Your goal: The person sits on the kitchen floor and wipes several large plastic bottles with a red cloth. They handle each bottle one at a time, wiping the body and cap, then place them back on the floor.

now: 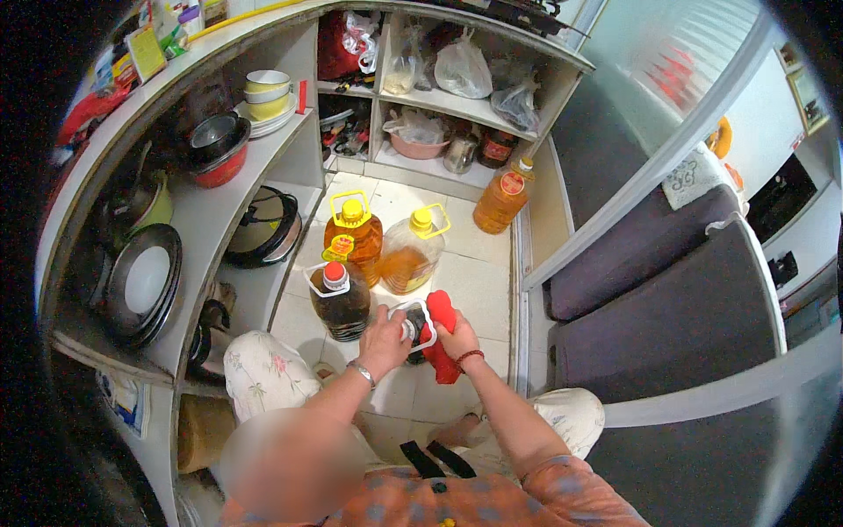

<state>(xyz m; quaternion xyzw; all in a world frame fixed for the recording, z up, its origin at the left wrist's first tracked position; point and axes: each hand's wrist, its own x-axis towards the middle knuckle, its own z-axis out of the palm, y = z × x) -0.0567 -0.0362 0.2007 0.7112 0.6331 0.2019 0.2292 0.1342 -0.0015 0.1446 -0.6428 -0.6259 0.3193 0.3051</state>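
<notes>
A dark bottle with a white loop handle (429,334) stands close before me, largely hidden by my hands. At its neck, my left hand (384,341) has its fingers closed. My right hand (458,340) grips a bunched red cloth (442,369) against the right side of the handle. Just left of them is a dark oil jug with a red cap (341,303). Beyond it are a full amber oil jug with a yellow cap (356,230) and a partly filled clear jug (413,255) with a yellow handle.
Another amber oil bottle (503,202) stands by the right-hand door frame. Curved shelves on the left hold bowls (268,92), dark pans (145,285) and a round black appliance (263,226). Bags and a pink basin (417,147) fill the back shelves. Grey panels (672,290) stand at right.
</notes>
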